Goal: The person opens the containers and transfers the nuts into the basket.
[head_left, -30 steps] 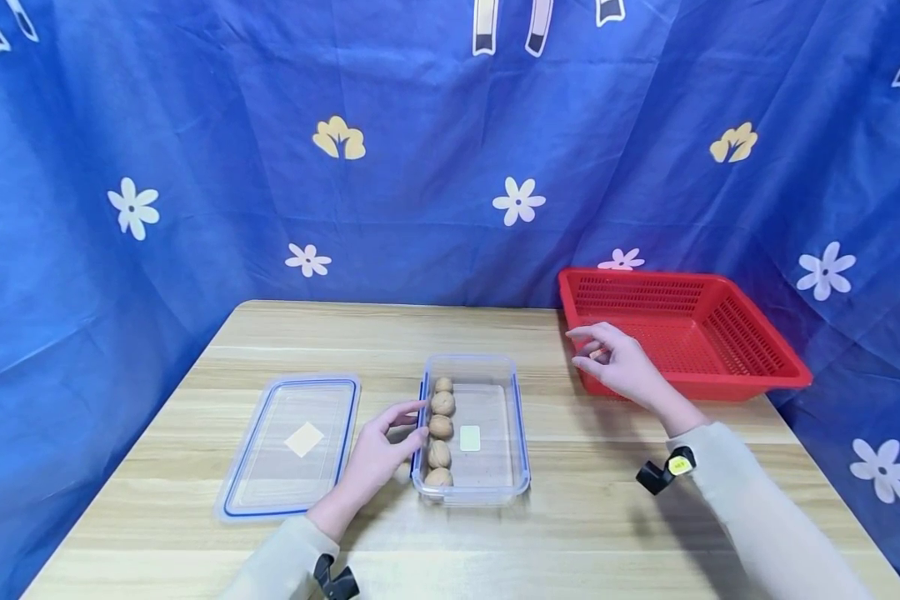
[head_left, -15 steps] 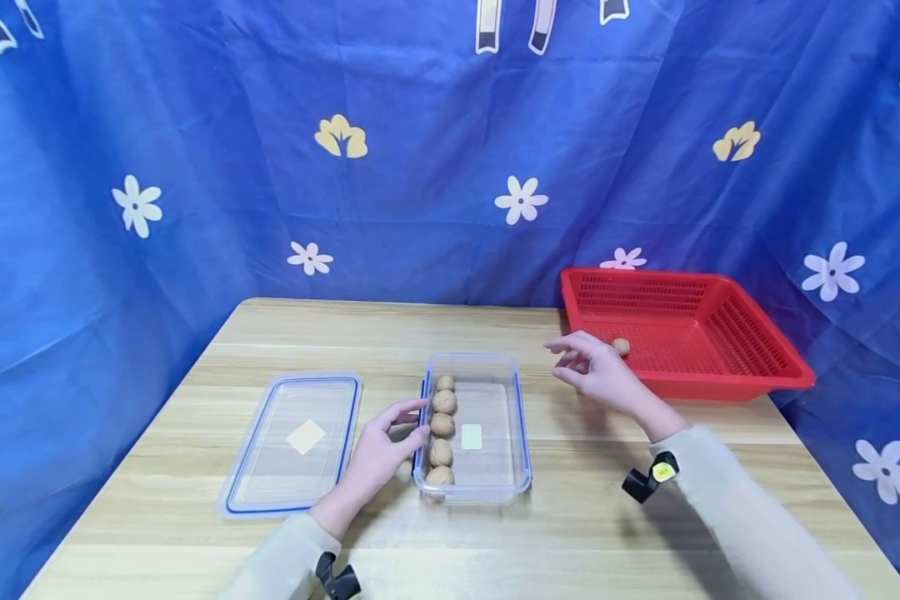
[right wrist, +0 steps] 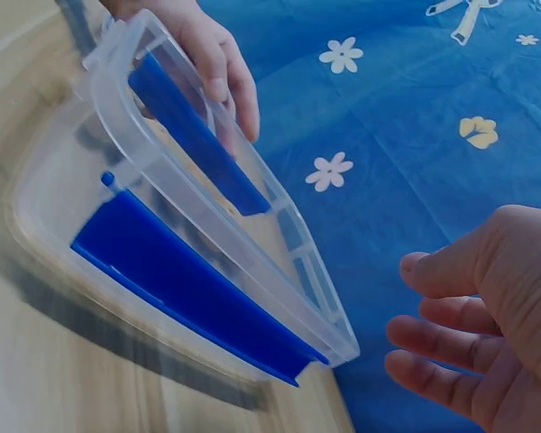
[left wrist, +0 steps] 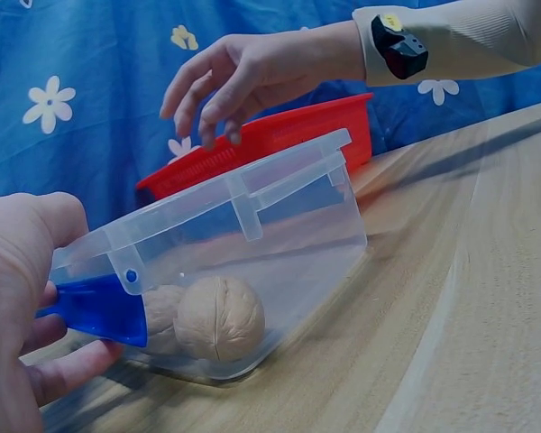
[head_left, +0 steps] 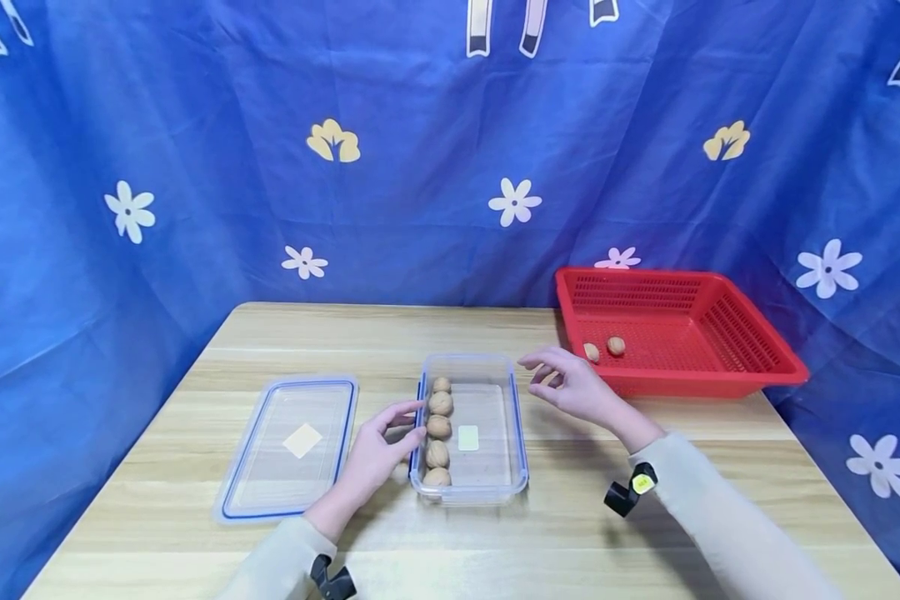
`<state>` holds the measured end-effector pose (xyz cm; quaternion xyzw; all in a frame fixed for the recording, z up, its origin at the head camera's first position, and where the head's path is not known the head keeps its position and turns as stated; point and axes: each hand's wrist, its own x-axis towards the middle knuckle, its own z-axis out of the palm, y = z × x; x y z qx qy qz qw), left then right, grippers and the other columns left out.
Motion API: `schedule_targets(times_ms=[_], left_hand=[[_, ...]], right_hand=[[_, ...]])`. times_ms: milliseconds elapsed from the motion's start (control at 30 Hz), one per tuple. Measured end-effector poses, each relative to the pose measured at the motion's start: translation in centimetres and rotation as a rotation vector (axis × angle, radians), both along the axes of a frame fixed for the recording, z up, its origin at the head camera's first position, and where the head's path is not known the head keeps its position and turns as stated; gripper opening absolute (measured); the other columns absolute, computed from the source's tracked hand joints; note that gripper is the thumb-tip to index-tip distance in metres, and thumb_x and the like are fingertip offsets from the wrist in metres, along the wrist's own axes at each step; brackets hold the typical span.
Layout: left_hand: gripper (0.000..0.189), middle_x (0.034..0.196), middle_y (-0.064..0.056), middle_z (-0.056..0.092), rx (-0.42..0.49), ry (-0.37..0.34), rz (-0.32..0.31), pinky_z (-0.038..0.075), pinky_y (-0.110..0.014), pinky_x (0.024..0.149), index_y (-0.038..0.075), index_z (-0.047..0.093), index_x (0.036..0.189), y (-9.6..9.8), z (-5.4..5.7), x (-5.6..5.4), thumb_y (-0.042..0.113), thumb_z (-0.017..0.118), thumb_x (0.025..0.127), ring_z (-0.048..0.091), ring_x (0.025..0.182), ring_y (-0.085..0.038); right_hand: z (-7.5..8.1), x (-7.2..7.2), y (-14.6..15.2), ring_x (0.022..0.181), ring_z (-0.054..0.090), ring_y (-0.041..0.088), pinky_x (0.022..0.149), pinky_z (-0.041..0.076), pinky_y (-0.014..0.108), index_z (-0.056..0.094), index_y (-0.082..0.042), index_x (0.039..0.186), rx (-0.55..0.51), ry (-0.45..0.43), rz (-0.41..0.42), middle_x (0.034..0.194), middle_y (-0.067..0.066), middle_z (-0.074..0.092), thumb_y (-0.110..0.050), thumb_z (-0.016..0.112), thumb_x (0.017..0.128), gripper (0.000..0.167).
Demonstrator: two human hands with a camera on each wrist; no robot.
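Note:
A clear plastic food container [head_left: 487,479] with blue latches stands on the table, lid off. Several walnuts [head_left: 438,427] line its left wall in one row; two of them show large through the plastic, one walnut [left wrist: 220,317] in front. My left hand [head_left: 375,450] rests at the left wall, its fingertips at the rim and beside the blue latch [left wrist: 99,308]. Between container and basket, my right hand [head_left: 570,385] hovers with loosely bent fingers [right wrist: 442,329], nothing between them. Inside the red basket [head_left: 750,387] lie two walnuts [head_left: 616,346] near its left side.
The clear lid [head_left: 270,479] with a blue seal and a pale square label lies flat left of the container. A wooden table [head_left: 450,550] carries everything, and a blue patterned curtain [head_left: 420,183] hangs behind it.
My right hand has moved left, away from the basket and towards the container, uncovering the two walnuts in the basket. The left hand keeps its place at the container.

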<state>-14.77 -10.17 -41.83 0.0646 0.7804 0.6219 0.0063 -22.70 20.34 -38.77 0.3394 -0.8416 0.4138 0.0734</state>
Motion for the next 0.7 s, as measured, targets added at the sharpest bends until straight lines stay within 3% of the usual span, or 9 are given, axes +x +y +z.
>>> schedule_targets(times_ms=[700], left_hand=[[0.041, 0.119, -0.020, 0.057, -0.004, -0.022, 0.024, 0.055, -0.028, 0.074, 0.005, 0.056, 0.125, 0.1, 0.0, -0.1, 0.006, 0.066, 0.085, 0.052, 0.111, -0.034]], right_hand=[[-0.5, 1.3, -3.4, 0.083, 0.063, 0.021, 0.068, 0.056, 0.031, 0.062, -0.002, 0.112, -0.014, -0.057, 0.110, 0.103, 0.013, 0.060, 0.002, 0.070, 0.079, 0.035]])
